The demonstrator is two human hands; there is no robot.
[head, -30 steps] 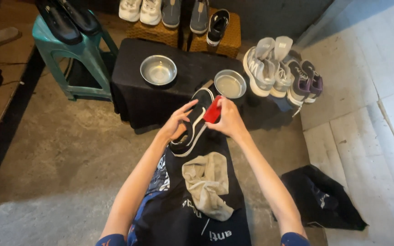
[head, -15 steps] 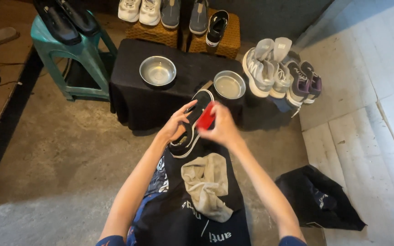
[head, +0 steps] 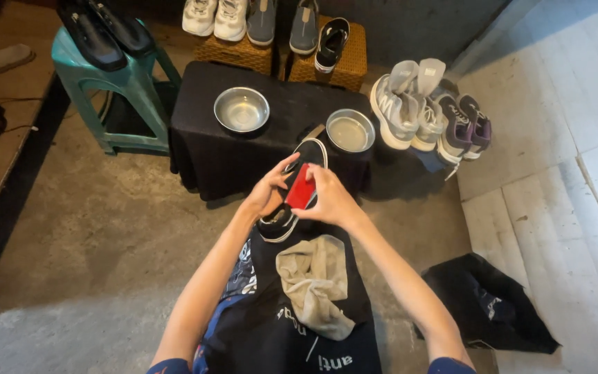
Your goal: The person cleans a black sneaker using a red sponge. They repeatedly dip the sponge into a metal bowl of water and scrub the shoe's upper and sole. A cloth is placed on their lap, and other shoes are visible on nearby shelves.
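Shoe, black with white sole, clasped by my left hand above my lap, right hand closed round red block pressed on its upper, grey cloth nearer.

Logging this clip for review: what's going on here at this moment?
A person seated over a dark apron holds a black sneaker with a white sole edge in the left hand, while the right hand presses a small red brush-like object against it. A grey rag lies on the lap. Ahead, a black-draped table carries two metal bowls. More shoes sit on wicker boxes, a teal stool and the floor to the right.
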